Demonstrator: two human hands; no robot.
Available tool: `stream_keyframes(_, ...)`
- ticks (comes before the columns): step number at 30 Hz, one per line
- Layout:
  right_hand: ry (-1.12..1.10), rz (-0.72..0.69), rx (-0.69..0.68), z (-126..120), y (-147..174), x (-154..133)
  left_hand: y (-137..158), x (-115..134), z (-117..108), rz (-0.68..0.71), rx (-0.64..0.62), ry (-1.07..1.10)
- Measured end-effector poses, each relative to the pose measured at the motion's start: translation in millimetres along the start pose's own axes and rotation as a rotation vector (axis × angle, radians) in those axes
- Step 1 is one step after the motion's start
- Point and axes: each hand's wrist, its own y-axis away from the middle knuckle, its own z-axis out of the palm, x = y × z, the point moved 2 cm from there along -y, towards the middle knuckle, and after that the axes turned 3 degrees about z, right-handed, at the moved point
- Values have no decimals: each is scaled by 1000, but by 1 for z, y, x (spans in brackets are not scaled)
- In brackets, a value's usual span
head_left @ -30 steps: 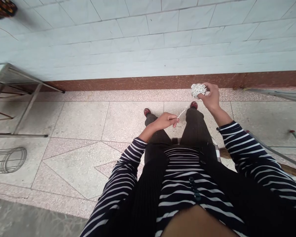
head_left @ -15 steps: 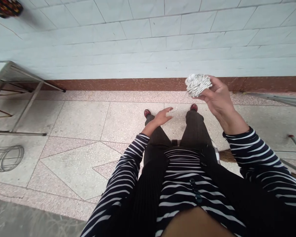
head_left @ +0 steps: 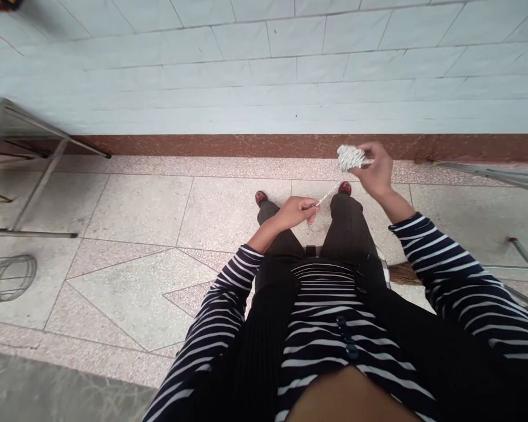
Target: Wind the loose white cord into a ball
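A bundle of white cord point(head_left: 351, 158), wound into a ball, is gripped at its right side by the fingers of my right hand point(head_left: 377, 173). From it a thin length of cord point(head_left: 330, 193) slants down and left to my left hand point(head_left: 297, 212). The fingertips of my left hand are pinched together on that strand, which looks taut. Both hands are held out in front of my body, above my legs, with the bundle higher and farther out than the left hand.
A metal-legged table point(head_left: 39, 152) stands at the left, with a wire rack point(head_left: 15, 278) below it. A tiled wall point(head_left: 246, 76) rises ahead. Metal legs point(head_left: 484, 173) and a brush of straw point(head_left: 405, 274) are at the right.
My left hand has gone from open fingers to a pinch on the strand. The right hand has turned the bundle and shifted slightly, and a stretched strand now shows between the hands.
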Motion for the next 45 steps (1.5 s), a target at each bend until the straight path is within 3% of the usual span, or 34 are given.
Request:
stream_keyframes(3, -40, 176, -223, 22, 41, 1, 0, 18, -24, 40, 64, -158)
stream_keyframes(6, -266, 244, -524, 34, 78, -26, -13, 26, -42, 92, 144, -282)
stream_keyframes(9, -551, 328, -644, 26, 90, -59, -31, 17, -46, 141, 174, -253)
stream_keyframes(13, -757, 459, -473, 1, 76, -82, -46, -7, -32, 104, 197, -148)
stream_keyframes(16, -770, 500, -290, -11, 52, -77, -43, -23, -14, 61, 140, -95)
stream_keyframes(21, -550, 386, 108, -14, 6, -35, -28, -29, 2, -31, -16, -41)
stream_keyframes(23, -348, 328, 166, -7, -1, -20, -25, -21, -3, -31, -25, -49)
stream_keyframes(26, -101, 302, -85, 16, 14, -13, -27, -2, -17, 7, 26, -173)
stream_keyframes(28, -78, 299, -294, 32, 34, -18, -32, 9, -28, 51, 63, -331)
stream_keyframes(30, -185, 338, -500, 40, 55, -29, -37, 15, -35, 106, 68, -442)
stream_keyframes(32, -426, 465, -701, 40, 70, -41, -41, 14, -38, 150, 48, -433)
stream_keyframes(34, -663, 600, -781, 30, 76, -52, -43, 8, -37, 159, 51, -317)
stream_keyframes(39, -788, 636, -596, -6, 55, -70, -45, -19, -18, 70, 100, -80)
stream_keyframes(42, -758, 516, -365, -25, 28, -75, -39, -33, -2, -5, 31, -72)
stream_keyframes(45, -501, 339, -57, -38, 5, -72, -28, -36, 5, -40, -21, -67)
